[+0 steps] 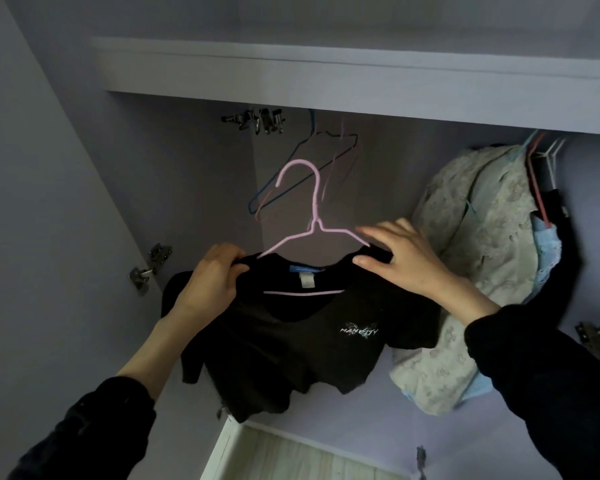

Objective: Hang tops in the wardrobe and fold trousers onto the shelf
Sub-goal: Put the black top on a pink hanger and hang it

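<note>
A black T-shirt (291, 341) with a small white chest print sits on a pink wire hanger (314, 209), held up inside the open wardrobe below the shelf (326, 81). My left hand (212, 275) grips the shirt's left shoulder over the hanger arm. My right hand (399, 258) pinches the right shoulder between thumb and fingers, the fingers fairly straight. The hanger's hook points up and left, free of any rail; the rail itself is hidden behind the shelf's front edge.
Empty wire hangers (312, 161) dangle behind the pink one. At the right hang a pale patterned garment (471, 254), a light blue one (544, 258) and a dark one. Door hinges (153, 265) sit on the left panel. Pale floor (291, 459) shows below.
</note>
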